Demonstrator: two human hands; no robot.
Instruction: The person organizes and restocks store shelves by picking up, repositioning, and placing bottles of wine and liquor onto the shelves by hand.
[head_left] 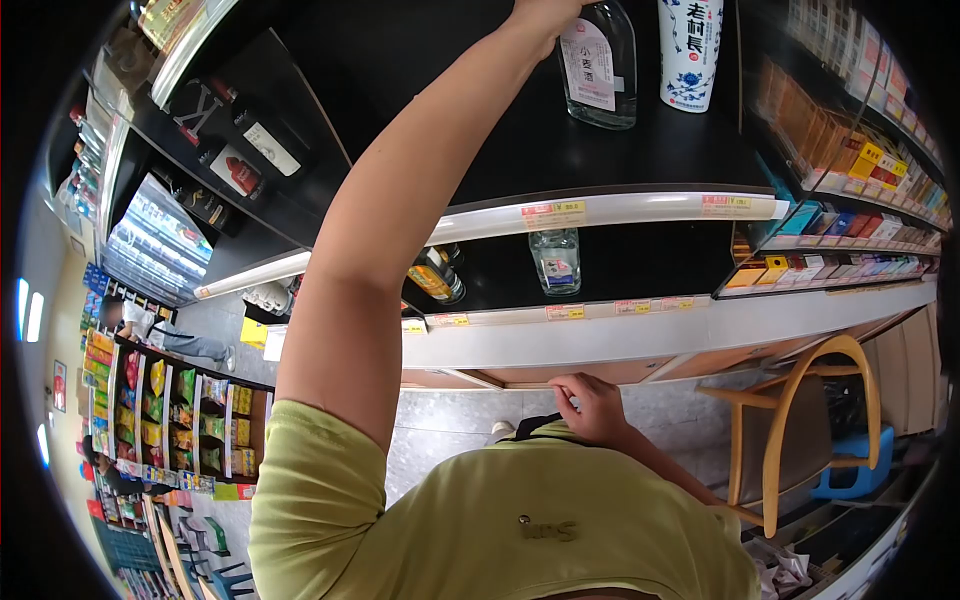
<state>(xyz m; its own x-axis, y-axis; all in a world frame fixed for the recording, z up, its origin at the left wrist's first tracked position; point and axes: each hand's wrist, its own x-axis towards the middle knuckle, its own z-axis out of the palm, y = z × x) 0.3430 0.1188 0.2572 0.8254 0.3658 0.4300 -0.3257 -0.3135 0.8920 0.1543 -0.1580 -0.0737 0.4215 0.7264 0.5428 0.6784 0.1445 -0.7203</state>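
My left hand (pixel 545 18), partly cut off by the top edge of the view, is closed at the top of a clear glass liquor bottle (pixel 600 70) with a pale label. The bottle's neck is out of sight. Right of it, a white bottle (pixel 690 55) with blue flowers and black characters stands on the same black shelf (pixel 480 160). My right hand (pixel 595 408) hangs low in front of my body, its fingers curled, with nothing visible in them.
Below, a smaller clear bottle (pixel 556 262) and dark bottles (pixel 437 275) stand on a lower shelf. Small boxes (pixel 870 165) fill the right shelves. A wooden chair (pixel 785 440) stands at right. Snack racks (pixel 185 420) and a person (pixel 150 325) are at left.
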